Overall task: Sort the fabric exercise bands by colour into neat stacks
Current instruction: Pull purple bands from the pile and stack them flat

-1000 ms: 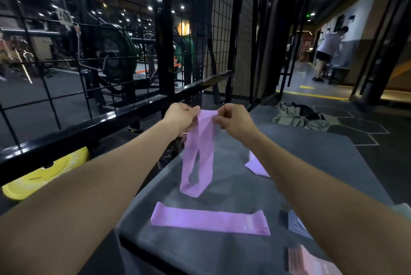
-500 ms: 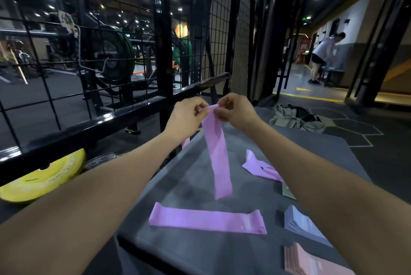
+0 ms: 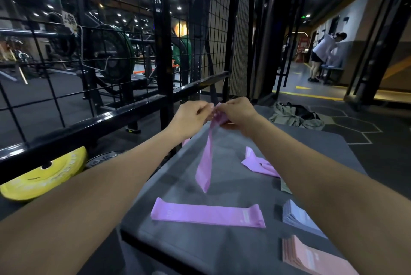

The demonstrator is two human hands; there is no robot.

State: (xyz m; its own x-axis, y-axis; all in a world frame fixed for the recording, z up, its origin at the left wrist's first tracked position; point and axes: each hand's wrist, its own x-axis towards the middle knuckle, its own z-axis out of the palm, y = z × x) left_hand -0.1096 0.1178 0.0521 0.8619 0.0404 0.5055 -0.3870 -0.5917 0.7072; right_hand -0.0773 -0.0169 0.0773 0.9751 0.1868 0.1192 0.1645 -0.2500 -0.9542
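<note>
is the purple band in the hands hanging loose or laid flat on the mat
Hanging loose. Both hands, left hand and right hand, pinch the top of the purple band; its lower end dangles above the grey mat.

Left hand [image 3: 191, 117], right hand [image 3: 236, 113] pinch hanging purple band [image 3: 205, 163], seemingly folded

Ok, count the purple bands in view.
3: one hanging band pinched by the left hand and right hand, one flat band nearest, one crumpled band partly behind the right forearm.
</note>
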